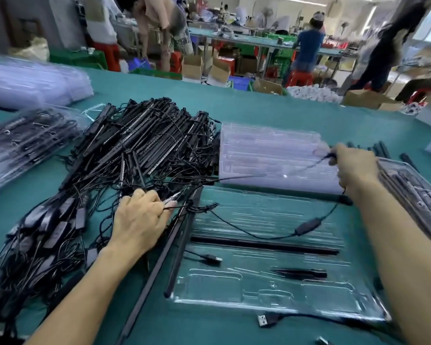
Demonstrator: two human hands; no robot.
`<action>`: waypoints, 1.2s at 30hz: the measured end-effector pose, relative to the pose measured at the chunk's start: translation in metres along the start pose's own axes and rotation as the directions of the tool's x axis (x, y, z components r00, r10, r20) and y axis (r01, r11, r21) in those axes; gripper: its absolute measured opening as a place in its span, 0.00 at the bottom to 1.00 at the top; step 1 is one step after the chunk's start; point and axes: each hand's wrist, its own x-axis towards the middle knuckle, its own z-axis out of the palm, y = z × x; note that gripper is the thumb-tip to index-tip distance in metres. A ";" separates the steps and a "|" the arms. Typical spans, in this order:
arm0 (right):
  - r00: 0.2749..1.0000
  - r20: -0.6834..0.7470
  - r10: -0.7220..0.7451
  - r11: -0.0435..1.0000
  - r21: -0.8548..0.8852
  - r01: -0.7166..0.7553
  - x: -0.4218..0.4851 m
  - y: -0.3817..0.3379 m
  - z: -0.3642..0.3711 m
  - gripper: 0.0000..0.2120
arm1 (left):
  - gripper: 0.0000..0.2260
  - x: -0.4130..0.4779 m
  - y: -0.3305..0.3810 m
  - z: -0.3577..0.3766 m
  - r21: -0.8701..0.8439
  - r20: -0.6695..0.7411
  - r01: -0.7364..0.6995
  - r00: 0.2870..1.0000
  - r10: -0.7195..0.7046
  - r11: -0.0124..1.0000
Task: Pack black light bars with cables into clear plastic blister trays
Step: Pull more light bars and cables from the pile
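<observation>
From here, the left hand (139,221) pinches a tied cable bundle (197,207) beside the tangled bar pile (139,145). The right hand (355,168) grips a blurred cable end (332,155) above the clear tray (271,293) on the counter (259,108).

tangled bar pile (135,150) blocks left, tray stack (271,155) behind, bare table (271,108) beyond

We see a teal table (259,108). Past its far edge stand cardboard boxes (192,68), a green crate (77,58) far left, a red stool (299,78) far right, and 1 person in blue (309,46) at another bench (246,40).
</observation>
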 end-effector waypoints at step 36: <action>0.702 0.656 -0.276 0.632 0.674 -0.381 -0.097 -0.071 0.116 0.15 | 0.21 0.001 0.021 -0.031 -0.568 -0.013 -0.135 0.988 0.155 0.812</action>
